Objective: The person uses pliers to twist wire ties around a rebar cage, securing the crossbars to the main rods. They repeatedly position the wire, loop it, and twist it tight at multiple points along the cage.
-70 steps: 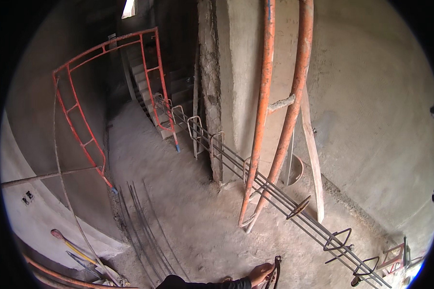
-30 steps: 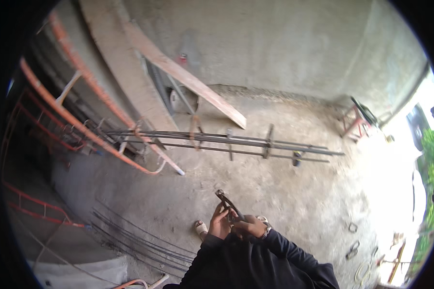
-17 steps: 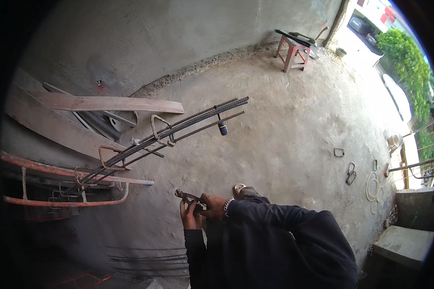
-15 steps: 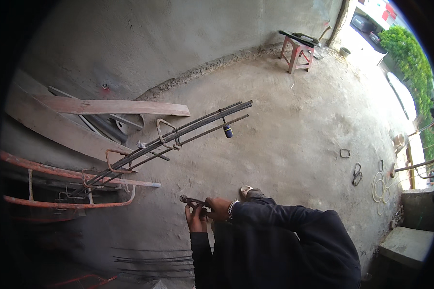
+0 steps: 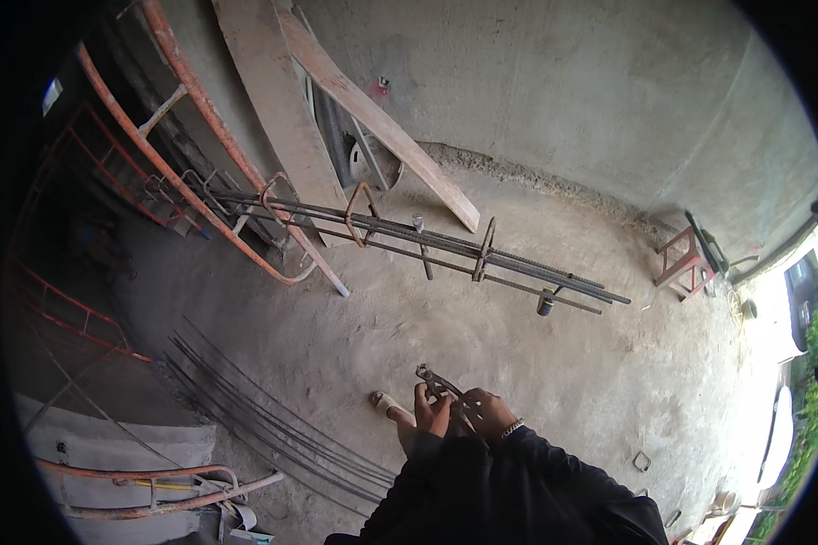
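Dark pincers point(image 5: 440, 379) are held low in front of me, their jaws pointing away and to the left. My right hand point(image 5: 491, 415), with a bracelet at the wrist, is closed around the handle side. Beside it, my left hand point(image 5: 433, 413) has its fingers bent against the tool. Whether anything small sits between the left fingers cannot be made out. Beyond both hands, a bundle of steel rebar point(image 5: 518, 259) rests across an orange metal frame point(image 5: 286, 222). Bent stirrups point(image 5: 360, 216) hang around the bars, and a small dark blue cylinder point(image 5: 545, 302) is at their right part.
Wooden planks point(image 5: 391, 118) lean at the far wall. Several thin bars point(image 5: 282, 413) lie on the floor to my left, near another orange frame point(image 5: 154, 477). A red stool point(image 5: 686, 263) bearing tools stands far right. A loose stirrup point(image 5: 642, 461) lies on the floor.
My view has swung left, so the rebar and stool now appear further right and the thin bars show more fully. Both hands stay on the pincers, with the left fingers shifted slightly.
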`<control>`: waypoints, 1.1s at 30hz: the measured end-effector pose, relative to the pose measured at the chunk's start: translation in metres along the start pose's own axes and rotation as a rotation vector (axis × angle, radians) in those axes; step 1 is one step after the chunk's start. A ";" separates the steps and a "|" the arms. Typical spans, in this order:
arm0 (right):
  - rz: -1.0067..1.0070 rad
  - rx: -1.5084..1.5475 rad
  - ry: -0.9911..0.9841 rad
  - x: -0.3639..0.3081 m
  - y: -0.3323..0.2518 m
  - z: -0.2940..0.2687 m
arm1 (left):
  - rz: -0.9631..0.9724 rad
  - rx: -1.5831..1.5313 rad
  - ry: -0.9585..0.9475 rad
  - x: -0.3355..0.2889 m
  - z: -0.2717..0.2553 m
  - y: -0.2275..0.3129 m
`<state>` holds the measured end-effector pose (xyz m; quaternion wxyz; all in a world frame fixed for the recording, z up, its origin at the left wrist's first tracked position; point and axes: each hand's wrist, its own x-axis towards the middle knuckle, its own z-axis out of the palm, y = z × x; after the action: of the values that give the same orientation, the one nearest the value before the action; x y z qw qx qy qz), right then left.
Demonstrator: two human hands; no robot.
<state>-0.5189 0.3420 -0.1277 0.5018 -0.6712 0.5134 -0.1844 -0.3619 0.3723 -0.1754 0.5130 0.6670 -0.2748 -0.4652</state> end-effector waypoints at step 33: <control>-0.563 -0.156 0.088 0.270 -0.269 0.172 | -0.032 -0.454 -0.194 0.198 -0.339 0.213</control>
<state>-0.1431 0.1812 -0.0418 0.3553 -0.8151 0.3410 -0.3052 0.0500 0.2821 -0.0287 0.6134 0.4911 -0.2008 -0.5849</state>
